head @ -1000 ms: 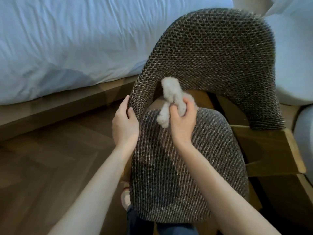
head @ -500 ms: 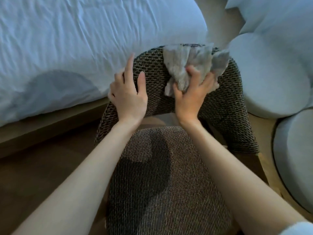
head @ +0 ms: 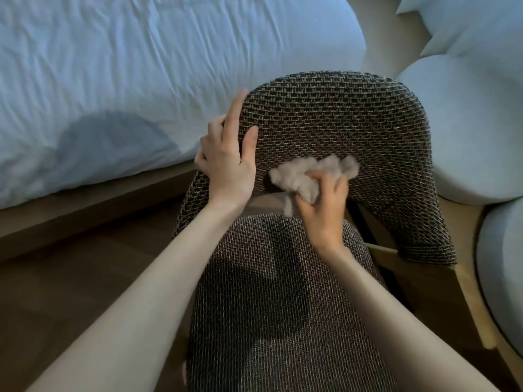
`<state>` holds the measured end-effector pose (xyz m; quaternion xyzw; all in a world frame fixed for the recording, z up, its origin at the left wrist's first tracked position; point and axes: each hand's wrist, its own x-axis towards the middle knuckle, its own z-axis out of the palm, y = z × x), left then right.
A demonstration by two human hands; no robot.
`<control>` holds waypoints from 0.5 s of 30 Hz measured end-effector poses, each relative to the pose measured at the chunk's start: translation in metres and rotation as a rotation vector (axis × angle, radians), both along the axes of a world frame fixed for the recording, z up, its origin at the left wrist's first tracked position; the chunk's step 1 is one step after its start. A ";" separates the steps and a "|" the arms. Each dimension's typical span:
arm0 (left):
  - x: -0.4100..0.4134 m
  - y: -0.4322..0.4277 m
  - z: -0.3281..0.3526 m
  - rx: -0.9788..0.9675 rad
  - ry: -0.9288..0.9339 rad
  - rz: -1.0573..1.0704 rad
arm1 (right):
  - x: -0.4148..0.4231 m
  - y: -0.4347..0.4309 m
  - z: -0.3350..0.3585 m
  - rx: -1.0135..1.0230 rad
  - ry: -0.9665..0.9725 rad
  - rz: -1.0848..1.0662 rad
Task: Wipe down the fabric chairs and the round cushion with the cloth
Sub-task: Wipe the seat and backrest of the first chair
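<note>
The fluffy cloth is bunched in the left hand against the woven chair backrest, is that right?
No. The head view shows the cloth bunched in the right hand, not the left, against the woven chair backrest. The left hand holds the backrest's edge.

Centre frame, the chair (head: 334, 123) faces us. It is covered in a coarse brown-and-dark weave, with a curved backrest standing upright and a finer-woven seat (head: 268, 306) filling the lower middle. The left hand (head: 229, 162) holds the backrest's left edge, thumb on the front. The cloth (head: 308, 174), pale, fluffy and bunched, is pressed against the backrest's lower edge in the grip of the right hand (head: 322, 210). At the right of the frame sits the round cushion (head: 467, 131), pale and smooth, just beside the backrest.
</note>
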<state>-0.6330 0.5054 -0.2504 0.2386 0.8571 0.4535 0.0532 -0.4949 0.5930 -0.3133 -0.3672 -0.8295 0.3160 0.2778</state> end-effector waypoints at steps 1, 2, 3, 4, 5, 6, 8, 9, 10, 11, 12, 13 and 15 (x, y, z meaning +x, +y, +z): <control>-0.001 -0.001 0.000 -0.005 -0.009 -0.011 | -0.002 0.002 0.020 0.067 0.099 -0.023; -0.002 -0.002 0.001 -0.013 -0.018 -0.024 | -0.005 0.007 0.039 0.139 0.171 -0.046; -0.003 -0.003 0.002 -0.021 -0.025 -0.041 | -0.010 0.015 0.056 0.204 0.206 -0.077; -0.003 -0.004 0.003 -0.030 -0.027 -0.058 | -0.015 0.025 0.070 0.248 0.210 -0.113; -0.002 -0.005 0.004 -0.038 -0.020 -0.069 | -0.022 0.035 0.079 0.271 0.197 -0.149; -0.002 -0.005 0.005 -0.047 -0.003 -0.073 | -0.028 0.044 0.083 0.276 0.180 -0.183; -0.001 -0.003 0.007 -0.066 0.040 -0.069 | -0.037 0.054 0.079 0.271 0.156 -0.198; 0.000 -0.002 0.007 -0.074 0.053 -0.062 | -0.038 0.055 0.071 0.265 0.149 -0.183; 0.001 -0.001 0.007 -0.080 0.059 -0.053 | -0.035 0.055 0.060 0.254 0.134 -0.163; 0.001 0.000 0.007 -0.081 0.063 -0.044 | -0.031 0.052 0.047 0.234 0.101 -0.141; 0.002 0.001 0.007 -0.079 0.072 -0.037 | -0.024 0.049 0.031 0.201 0.045 -0.119; 0.002 0.002 0.006 -0.076 0.084 -0.032 | -0.015 0.045 0.013 0.156 -0.041 -0.094; 0.001 0.001 0.004 -0.075 0.098 -0.027 | 0.002 0.036 -0.027 0.036 -0.273 -0.051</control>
